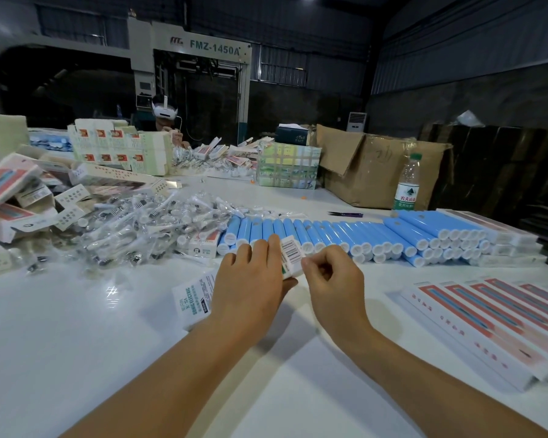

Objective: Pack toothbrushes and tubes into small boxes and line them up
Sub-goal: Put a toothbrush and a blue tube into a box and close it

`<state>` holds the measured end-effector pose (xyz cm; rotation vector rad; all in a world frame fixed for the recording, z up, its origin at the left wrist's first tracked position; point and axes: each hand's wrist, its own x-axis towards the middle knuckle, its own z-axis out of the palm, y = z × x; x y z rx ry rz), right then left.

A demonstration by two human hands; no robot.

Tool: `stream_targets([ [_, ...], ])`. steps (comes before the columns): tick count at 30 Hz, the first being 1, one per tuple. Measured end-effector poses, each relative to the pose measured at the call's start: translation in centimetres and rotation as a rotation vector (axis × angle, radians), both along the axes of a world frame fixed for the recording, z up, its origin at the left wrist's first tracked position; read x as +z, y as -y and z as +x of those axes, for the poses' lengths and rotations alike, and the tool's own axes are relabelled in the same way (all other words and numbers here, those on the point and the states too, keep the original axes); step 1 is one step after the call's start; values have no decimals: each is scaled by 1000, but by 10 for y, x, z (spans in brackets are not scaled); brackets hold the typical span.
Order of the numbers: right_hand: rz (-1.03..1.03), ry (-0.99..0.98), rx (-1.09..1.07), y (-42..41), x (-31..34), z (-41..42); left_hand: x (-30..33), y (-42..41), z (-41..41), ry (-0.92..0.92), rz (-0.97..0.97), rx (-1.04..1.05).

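A person's left hand (250, 279) wraps around a small box (290, 256) just above the white desk (76, 343), while the curled fingers of the right hand (331, 279) pinch its end flap, blue tubes (345, 232) behind.

Sky-blue tubes (345, 230) with white caps, white box (290, 256) with black barcode stripes, coral-pink boxes (494, 314).

Left hand (250, 279): bare, no glove, ring or watch | right hand (332, 279): bare, no glove, ring or watch | forearms: bare down to frame edge, no sleeve in view
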<state>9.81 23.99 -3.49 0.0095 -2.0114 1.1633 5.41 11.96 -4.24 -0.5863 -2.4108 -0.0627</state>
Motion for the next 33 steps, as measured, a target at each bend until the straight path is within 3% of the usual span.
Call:
stream_targets([
  [4,4,-36,22,0,1,4,2,1,2,-15,1,-17],
  [9,-162,45,105,-1,7,1,6,-1,3,7,-8,-28],
  [18,-200,129,76,-5,0,-4,1,-7,6,37,-96,-13],
  [23,-311,144,132,-7,3,-6,8,-6,5,103,-37,-4],
  [25,-427,108,168,-7,5,-5,18,-3,3,163,130,-46],
  [28,-451,87,195,-7,5,-4,39,7,3,351,727,-293],
  [31,-335,133,237,-3,3,-3,49,14,-1,788,1441,-454],
  [33,-249,209,326,4,1,-1,45,16,-2,1083,1789,-488],
])
